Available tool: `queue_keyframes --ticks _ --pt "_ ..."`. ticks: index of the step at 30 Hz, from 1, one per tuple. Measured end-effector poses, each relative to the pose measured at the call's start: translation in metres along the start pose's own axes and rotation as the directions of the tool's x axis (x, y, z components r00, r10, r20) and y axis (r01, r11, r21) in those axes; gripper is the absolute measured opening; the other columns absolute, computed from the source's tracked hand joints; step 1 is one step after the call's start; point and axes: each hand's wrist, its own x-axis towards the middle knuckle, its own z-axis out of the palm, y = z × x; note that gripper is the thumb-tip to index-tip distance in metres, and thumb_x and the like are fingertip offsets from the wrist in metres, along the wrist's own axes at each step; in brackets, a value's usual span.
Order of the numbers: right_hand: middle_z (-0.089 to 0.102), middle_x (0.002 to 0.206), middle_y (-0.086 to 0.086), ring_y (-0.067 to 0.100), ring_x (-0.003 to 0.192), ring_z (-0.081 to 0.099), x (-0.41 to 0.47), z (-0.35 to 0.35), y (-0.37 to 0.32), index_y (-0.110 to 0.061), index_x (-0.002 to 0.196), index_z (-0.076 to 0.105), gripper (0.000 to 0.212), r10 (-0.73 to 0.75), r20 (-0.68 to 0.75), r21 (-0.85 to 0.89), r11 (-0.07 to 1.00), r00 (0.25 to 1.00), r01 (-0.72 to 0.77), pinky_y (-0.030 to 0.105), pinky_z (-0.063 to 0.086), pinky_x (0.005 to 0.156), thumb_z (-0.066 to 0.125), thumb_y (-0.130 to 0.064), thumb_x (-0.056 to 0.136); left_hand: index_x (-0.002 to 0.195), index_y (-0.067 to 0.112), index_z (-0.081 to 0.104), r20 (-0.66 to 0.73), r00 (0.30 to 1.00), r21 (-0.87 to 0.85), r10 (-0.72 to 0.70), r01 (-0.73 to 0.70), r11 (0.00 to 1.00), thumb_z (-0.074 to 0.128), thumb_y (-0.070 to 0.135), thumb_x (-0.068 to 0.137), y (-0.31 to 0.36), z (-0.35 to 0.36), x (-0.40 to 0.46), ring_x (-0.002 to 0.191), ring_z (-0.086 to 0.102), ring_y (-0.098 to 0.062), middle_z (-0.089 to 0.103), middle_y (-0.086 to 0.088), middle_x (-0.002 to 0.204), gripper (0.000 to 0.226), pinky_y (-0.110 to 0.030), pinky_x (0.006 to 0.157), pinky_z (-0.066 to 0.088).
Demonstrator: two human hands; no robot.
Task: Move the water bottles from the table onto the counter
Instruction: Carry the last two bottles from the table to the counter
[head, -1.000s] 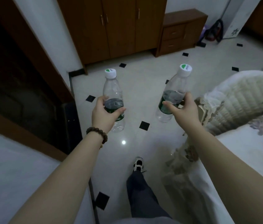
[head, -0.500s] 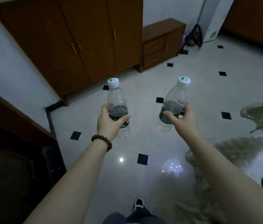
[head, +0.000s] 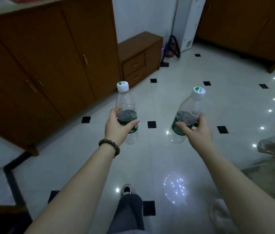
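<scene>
While both bare arms reach forward over the tiled floor [head: 167,92], the left hand [head: 116,128] wraps its bottle [head: 127,114], nearer the wooden cabinet [head: 49,65], cap up and nearly upright. The right hand [head: 195,130] clasps its bottle [head: 186,115], farther from the cabinet, its long axis leaning, cap up and right.

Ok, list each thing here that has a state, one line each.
Left bottle: capped, upright, partly full, held in left hand.
Right bottle: capped, tilted right, partly full, held in right hand.
Cabinet doors: closed.
Drawers: closed.
</scene>
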Motion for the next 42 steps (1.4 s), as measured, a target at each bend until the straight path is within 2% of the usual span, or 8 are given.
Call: queue_keyframes --ticks 7,12,15,20,27,31,34,42 --pt "0.061 0.098 -0.025 -0.02 0.087 0.053 0.109 0.046 -0.025 -0.037 0.105 0.05 0.046 0.046 -0.154 0.032 0.999 0.987 -0.042 0.003 0.044 0.059 0.079 -0.034 0.069 0.111 0.035 0.044 0.163 0.984 0.014 0.071 -0.075 0.997 0.083 0.04 0.064 0.028 0.016 0.157 0.086 0.05 0.007 0.051 0.025 0.098 0.062 -0.006 0.065 0.036" --pt "0.062 0.099 -0.021 -0.007 0.094 0.058 0.164 0.049 -0.019 -0.035 0.106 0.051 0.048 0.101 -0.244 0.032 0.995 0.965 -0.096 0.019 0.048 0.072 0.079 -0.038 0.067 0.114 0.034 0.044 0.271 0.958 0.007 0.099 -0.105 0.994 0.084 0.039 0.064 0.041 0.056 0.23 0.085 0.048 0.016 0.051 0.027 0.098 0.064 -0.002 0.064 0.036" --pt "0.062 0.099 -0.021 -0.002 0.097 0.058 0.202 0.045 -0.01 -0.033 0.106 0.052 0.048 0.116 -0.298 0.041 0.993 0.947 -0.109 0.019 0.047 0.072 0.079 -0.036 0.067 0.115 0.036 0.043 0.316 0.94 -0.018 0.128 -0.129 0.992 0.084 0.037 0.063 0.045 0.089 0.272 0.084 0.051 0.02 0.054 0.027 0.1 0.066 0.001 0.063 0.039" --pt "0.064 0.1 -0.018 -0.001 0.097 0.059 0.28 0.027 0.013 -0.036 0.102 0.053 0.043 0.153 -0.363 0.066 0.988 0.919 -0.139 0.017 0.045 0.072 0.08 -0.033 0.068 0.116 0.026 0.047 0.384 0.911 -0.008 0.147 -0.156 0.988 0.084 0.039 0.063 0.057 0.165 0.348 0.088 0.054 0.009 0.058 0.013 0.104 0.066 0.002 0.062 0.039" --pt "0.066 0.098 -0.016 0.002 0.095 0.061 0.442 -0.023 0.035 -0.037 0.1 0.054 0.041 0.174 -0.423 0.1 0.984 0.889 -0.145 0.024 0.051 0.074 0.079 -0.034 0.068 0.119 0.023 0.048 0.468 0.864 -0.046 0.185 -0.186 0.982 0.085 0.037 0.063 0.115 0.298 0.476 0.094 0.057 0.001 0.061 0.006 0.113 0.069 -0.008 0.071 0.042" --pt "0.066 0.093 -0.019 -0.006 0.088 0.061 0.541 -0.054 0.025 -0.039 0.096 0.054 0.04 0.16 -0.426 0.102 0.986 0.891 -0.128 0.013 0.049 0.066 0.079 -0.037 0.065 0.121 0.02 0.049 0.481 0.849 -0.078 0.22 -0.208 0.975 0.085 0.034 0.064 0.164 0.369 0.549 0.102 0.06 -0.011 0.061 0.001 0.115 0.068 -0.02 0.081 0.049" --pt "0.067 0.093 -0.018 -0.006 0.087 0.061 0.6 -0.072 0.024 -0.037 0.098 0.055 0.041 0.153 -0.437 0.098 0.988 0.886 -0.123 0.016 0.05 0.067 0.079 -0.036 0.065 0.121 0.019 0.049 0.481 0.843 -0.092 0.24 -0.224 0.97 0.085 0.033 0.064 0.187 0.413 0.591 0.104 0.06 -0.014 0.061 0.0 0.116 0.069 -0.029 0.088 0.05" --pt "0.065 0.095 -0.018 -0.007 0.089 0.059 0.748 -0.102 0.044 -0.042 0.096 0.054 0.039 0.181 -0.45 0.101 0.983 0.874 -0.151 0.016 0.047 0.07 0.08 -0.028 0.07 0.122 0.021 0.048 0.518 0.825 -0.087 0.228 -0.214 0.973 0.084 0.035 0.065 0.219 0.525 0.699 0.099 0.058 -0.001 0.06 0.006 0.115 0.068 -0.007 0.072 0.042"
